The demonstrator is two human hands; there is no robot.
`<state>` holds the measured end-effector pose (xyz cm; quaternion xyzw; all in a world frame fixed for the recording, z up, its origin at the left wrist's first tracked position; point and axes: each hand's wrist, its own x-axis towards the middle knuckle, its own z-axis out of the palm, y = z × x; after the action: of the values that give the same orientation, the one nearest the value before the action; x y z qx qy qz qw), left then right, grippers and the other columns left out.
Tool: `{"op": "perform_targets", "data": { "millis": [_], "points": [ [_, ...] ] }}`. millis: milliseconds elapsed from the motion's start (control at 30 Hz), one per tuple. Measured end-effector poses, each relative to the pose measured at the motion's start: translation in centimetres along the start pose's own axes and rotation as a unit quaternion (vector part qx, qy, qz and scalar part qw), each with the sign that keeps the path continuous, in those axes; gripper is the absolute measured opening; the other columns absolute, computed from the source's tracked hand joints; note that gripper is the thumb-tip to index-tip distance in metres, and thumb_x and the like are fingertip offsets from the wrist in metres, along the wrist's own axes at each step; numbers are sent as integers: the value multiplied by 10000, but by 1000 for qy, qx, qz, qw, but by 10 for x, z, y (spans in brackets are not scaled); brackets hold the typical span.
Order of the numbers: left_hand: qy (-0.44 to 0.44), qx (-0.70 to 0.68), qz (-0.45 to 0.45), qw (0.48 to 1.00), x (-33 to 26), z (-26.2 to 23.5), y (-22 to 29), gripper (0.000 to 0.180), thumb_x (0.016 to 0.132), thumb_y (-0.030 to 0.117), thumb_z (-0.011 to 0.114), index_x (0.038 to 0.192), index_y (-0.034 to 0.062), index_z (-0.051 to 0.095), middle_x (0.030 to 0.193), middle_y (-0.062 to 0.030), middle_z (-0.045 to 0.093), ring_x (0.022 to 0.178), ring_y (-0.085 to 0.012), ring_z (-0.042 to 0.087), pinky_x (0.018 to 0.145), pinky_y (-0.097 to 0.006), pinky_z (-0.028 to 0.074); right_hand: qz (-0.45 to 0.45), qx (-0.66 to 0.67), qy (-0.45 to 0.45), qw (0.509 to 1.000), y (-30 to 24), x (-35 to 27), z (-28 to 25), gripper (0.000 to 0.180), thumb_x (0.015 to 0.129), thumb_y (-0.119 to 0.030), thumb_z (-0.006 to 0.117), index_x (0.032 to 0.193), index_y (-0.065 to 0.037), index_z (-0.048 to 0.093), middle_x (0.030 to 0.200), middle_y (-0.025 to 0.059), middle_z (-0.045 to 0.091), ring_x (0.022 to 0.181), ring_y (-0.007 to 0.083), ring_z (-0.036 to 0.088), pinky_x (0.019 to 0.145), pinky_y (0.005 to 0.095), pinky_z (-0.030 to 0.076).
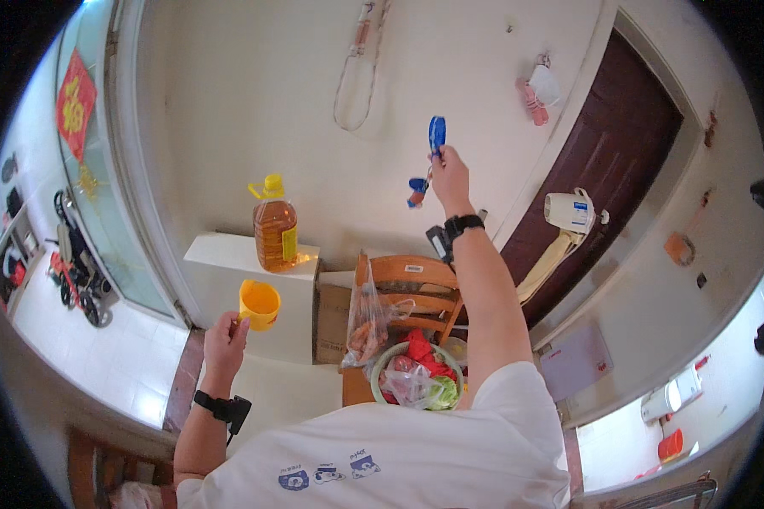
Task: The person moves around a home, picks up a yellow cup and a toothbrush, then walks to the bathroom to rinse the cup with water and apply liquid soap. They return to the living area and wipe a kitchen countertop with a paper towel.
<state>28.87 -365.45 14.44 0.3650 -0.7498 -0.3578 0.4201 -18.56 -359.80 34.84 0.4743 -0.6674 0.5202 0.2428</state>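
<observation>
My left hand (pixel 224 343) is closed on the handle of a yellow mug (pixel 260 305), raised in front of the white cabinet. The mug's round mouth faces me. My right hand (pixel 450 180) is lifted higher, near the pale wall. Its fingers are closed around the lower end of a blue oblong object (pixel 436 134) that points upward; its kind is unclear. Below it, beside my wrist, hangs a small blue and reddish-brown piece (pixel 417 192), seemingly joined by a thin cord. A black band circles each of my wrists.
On the white cabinet (pixel 216 254) stands a large oil bottle (pixel 275 233) with a yellow cap. A wooden chair (pixel 412 270) bears a basin (pixel 376 386) of bagged food and a hanging plastic bag (pixel 365 327). At right is a dark door (pixel 603 144); a looped rope (pixel 339 93) hangs on the wall.
</observation>
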Motion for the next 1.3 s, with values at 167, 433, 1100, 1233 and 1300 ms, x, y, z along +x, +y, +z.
{"op": "perform_targets", "data": {
  "millis": [167,433,1100,1233,1300],
  "points": [
    [-46,-87,-38,994,49,8,-20,172,932,171,612,980,6,609,641,13,521,539,-56,488,484,-220,404,-13,-126,78,989,-21,65,-23,237,896,-163,546,1088,-35,599,946,190,677,896,371,648,774,446,512],
    [-126,-113,46,985,154,59,11,228,927,209,621,958,-17,612,619,-29,571,534,-94,526,508,-256,422,12,-166,140,976,-1,131,-51,282,884,-163,557,1114,-10,614,972,210,675,924,369,648,801,446,507],
    [-205,-194,138,949,334,210,125,194,957,177,568,977,-13,600,674,5,586,564,-60,522,520,-227,437,-37,-336,220,915,54,346,-89,275,876,-157,492,1074,-26,629,1009,220,662,964,394,622,825,469,490],
    [-217,-220,122,943,342,221,119,200,956,182,578,985,-14,600,677,5,585,570,-58,522,523,-229,439,-58,-359,222,905,63,372,-88,284,860,-134,472,1077,-29,623,1050,225,652,1013,393,609,853,465,487],
    [-223,-204,121,945,345,225,112,202,955,185,584,993,-13,599,686,5,583,580,-57,522,530,-226,440,-26,-367,195,909,67,380,-87,293,859,-136,473,1092,-34,618,1064,220,650,1019,389,609,856,464,487]
  ]
}}
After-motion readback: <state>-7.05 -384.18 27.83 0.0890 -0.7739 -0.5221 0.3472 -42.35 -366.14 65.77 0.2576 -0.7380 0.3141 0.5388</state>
